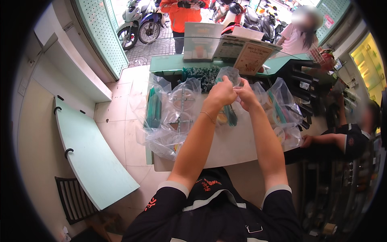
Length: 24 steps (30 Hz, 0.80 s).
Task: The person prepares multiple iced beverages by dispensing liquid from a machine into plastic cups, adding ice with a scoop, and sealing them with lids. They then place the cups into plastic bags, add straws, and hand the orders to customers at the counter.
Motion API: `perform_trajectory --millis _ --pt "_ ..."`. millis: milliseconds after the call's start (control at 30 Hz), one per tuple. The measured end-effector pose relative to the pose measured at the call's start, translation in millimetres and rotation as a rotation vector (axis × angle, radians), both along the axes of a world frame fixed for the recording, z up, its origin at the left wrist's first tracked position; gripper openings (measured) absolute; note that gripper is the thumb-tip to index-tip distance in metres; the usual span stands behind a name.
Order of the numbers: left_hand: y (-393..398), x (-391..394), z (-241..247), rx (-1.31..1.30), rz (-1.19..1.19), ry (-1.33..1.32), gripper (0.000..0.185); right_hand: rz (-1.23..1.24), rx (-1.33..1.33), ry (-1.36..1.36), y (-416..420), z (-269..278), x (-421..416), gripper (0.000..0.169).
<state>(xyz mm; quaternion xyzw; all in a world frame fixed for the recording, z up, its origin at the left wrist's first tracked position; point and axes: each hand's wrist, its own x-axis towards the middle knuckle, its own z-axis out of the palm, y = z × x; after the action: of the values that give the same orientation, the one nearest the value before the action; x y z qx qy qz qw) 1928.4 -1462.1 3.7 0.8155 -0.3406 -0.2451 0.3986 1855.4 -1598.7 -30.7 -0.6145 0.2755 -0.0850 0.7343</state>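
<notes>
Both my hands meet over the far part of the counter [239, 145], on the neck of a clear plastic bag [229, 73]. My left hand [222, 92] has its fingers closed on the bag, and my right hand [246, 93] pinches it from the other side. Below them are a round-lidded cup [222, 118] and green-wrapped utensils or straws [231, 116]. Left of my left arm, clear bags hold lidded cups [183, 99] in a green-and-white carrier and a bundle of green straws [154, 109]. Another bag with cups [279, 115] is beyond my right forearm.
Menu stands [253, 59] and a glass guard edge the counter's far side. Black holders [297, 80] stand at the right. A co-worker's hand [307, 141] touches the counter's right edge. A person in orange [181, 18] and one in pink [297, 39] stand beyond. A pale green panel [93, 151] lies left.
</notes>
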Motion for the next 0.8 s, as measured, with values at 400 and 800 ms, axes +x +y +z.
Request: perform_trajectory --millis 400,800 --pt "99 -115 61 -0.368 -0.072 -0.595 0.035 -0.078 -1.363 0.173 4 -1 -11 0.077" --pt "285 35 -38 0.239 0.523 -0.082 0.098 0.579 -1.114 -0.322 200 -10 59 0.065"
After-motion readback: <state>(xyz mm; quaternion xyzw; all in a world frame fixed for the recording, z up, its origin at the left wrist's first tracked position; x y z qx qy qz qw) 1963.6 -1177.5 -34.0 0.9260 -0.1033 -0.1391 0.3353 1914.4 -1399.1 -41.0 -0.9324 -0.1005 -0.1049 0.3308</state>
